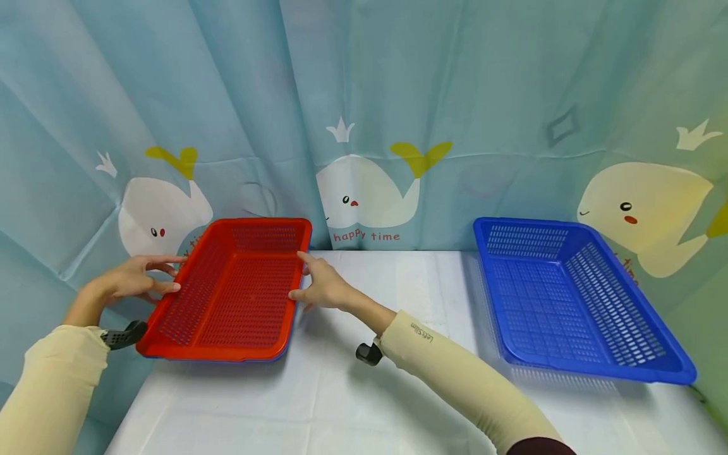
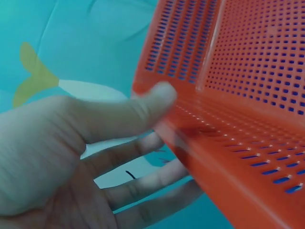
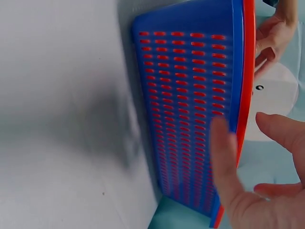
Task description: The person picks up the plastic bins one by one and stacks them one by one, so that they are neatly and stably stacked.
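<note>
A red plastic basket (image 1: 253,303) sits nested inside a blue basket (image 3: 188,109). The blue one shows mostly as a thin edge below in the head view and as a slotted side wall in the right wrist view. At the left rim is my left hand (image 1: 133,278). Its blurred thumb (image 2: 155,102) lies over the red rim, with nearly straight fingers passing behind it. My right hand (image 1: 327,284) is at the opposite rim, fingers spread and one blurred finger (image 3: 223,152) in front of the blue wall. Firm contact cannot be made out on either side.
Another blue basket (image 1: 569,303) stands at the right of the white-covered table (image 1: 387,392), resting on what looks like a clear basket (image 1: 489,322). A light blue curtain (image 1: 398,82) with whale prints hangs behind the table and along its left side.
</note>
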### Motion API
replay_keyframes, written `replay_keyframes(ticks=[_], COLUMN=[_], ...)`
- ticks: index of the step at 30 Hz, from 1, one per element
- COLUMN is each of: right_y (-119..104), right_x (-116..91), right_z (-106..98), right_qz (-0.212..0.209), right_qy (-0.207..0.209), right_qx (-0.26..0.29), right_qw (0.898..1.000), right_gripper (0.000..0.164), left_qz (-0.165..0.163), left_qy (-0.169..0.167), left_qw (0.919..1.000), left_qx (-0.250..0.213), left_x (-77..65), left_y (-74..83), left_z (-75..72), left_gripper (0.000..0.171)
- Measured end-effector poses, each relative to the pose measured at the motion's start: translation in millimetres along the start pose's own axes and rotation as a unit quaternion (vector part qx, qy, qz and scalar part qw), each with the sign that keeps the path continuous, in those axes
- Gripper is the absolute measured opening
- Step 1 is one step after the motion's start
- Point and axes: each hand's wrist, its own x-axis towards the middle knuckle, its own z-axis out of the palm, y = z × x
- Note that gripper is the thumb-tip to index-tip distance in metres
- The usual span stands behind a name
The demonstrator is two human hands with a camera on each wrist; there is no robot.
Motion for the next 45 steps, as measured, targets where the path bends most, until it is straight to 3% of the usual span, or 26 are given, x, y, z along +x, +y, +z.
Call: replay_keyframes(ticks=[6, 15, 26, 34, 45], right_y=[2.9, 8.2, 10.7, 16.1, 19.1], right_x=[-4.6, -7.3, -8.3, -3.1, 2.2], right_z=[-0.8, 0.0, 3.0, 8.7, 16.8], right_qz=[-0.038, -0.043, -0.041, -0.041, -0.023], right_qy=[0.027, 0.046, 0.051, 0.060, 0.063], right_qx=[-0.094, -0.103, -0.078, -0.054, -0.025], right_qw=[0.995, 0.993, 0.995, 0.996, 0.997], right_gripper=[0.089, 0.089, 0.088, 0.087, 0.087], left_qz=[0.008, 0.014, 0.000, -0.016, -0.021], left_qy=[0.014, 0.026, 0.028, -0.004, -0.021], left_qw=[0.9997, 0.9992, 0.9993, 0.9994, 0.9965], left_qx=[0.019, 0.026, 0.024, -0.030, -0.078], left_x=[-1.3, 0.3, 4.0, 8.3, 10.0], left_y=[-3.1, -1.4, -5.3, -12.8, -20.6], left_z=[5.8, 8.7, 11.3, 12.0, 8.4], left_gripper=[0.085, 0.088, 0.086, 0.086, 0.083])
